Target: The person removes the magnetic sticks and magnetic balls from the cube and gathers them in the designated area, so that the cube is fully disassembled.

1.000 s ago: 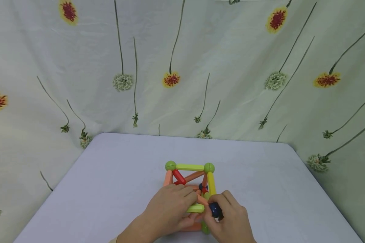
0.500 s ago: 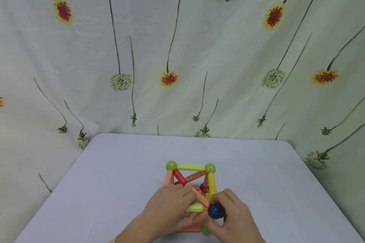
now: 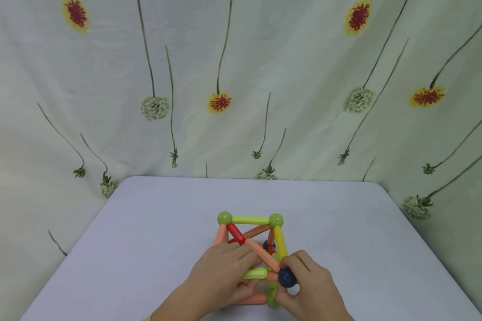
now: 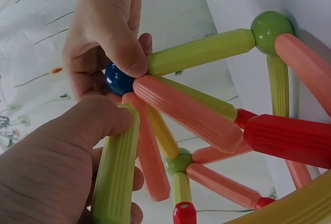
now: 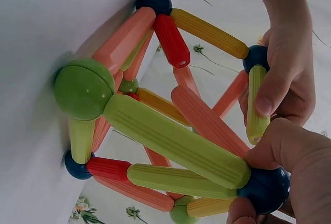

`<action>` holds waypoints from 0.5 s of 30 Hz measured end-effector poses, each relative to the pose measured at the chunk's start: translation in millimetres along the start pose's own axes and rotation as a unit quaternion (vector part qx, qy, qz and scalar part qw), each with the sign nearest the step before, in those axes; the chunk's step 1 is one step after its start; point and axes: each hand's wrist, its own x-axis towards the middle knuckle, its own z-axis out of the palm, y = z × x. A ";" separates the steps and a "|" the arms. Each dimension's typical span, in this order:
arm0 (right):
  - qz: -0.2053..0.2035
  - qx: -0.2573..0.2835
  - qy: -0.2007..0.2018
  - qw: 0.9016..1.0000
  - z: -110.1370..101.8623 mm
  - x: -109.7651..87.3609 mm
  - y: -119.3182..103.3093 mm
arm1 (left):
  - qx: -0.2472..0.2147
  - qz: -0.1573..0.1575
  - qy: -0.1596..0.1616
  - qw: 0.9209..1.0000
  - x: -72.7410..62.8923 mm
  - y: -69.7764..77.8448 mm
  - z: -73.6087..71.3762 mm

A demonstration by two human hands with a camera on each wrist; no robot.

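A frame of magnetic sticks and balls stands on the table, with green balls such as the one at the back left (image 3: 225,218). My right hand (image 3: 315,285) grips a dark blue ball (image 3: 287,277) at its near right corner. Salmon sticks (image 4: 189,113), a yellow stick and yellow-green sticks meet at that ball. My left hand (image 3: 221,274) reaches over the near left side. Its thumb and fingers pinch a yellow-green stick (image 4: 115,172), whose free end points toward the held ball, a small gap away. Another blue ball (image 5: 256,58) sits at this stick's other end, beside the left hand.
The pale lavender table (image 3: 164,214) extends around the frame on both sides and behind. A flower-print cloth (image 3: 305,67) hangs behind the table. Red sticks (image 4: 289,140) and more salmon sticks brace the frame inside.
My right hand has shifted slightly right with the blue ball, which shows more fully. A gap has widened between the ball and the left hand's yellow-green stick. The head view has tilted slightly.
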 end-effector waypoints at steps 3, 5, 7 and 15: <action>0.002 -0.009 0.011 1.000 -0.2 -1.1 0.0 | -0.001 0.002 -0.006 1.000 0.0 -0.5 -0.7; 0.010 -0.002 0.008 1.000 -0.6 -1.7 0.1 | 0.002 0.003 -0.006 1.000 0.0 -0.8 -0.9; 0.019 0.012 0.004 1.000 -1.2 -2.4 0.4 | 0.005 0.004 -0.005 1.000 -0.2 -0.9 -1.0; 0.083 0.099 -0.011 0.992 -5.1 -6.0 -1.7 | 0.008 0.003 -0.003 1.000 -1.0 -0.3 -1.3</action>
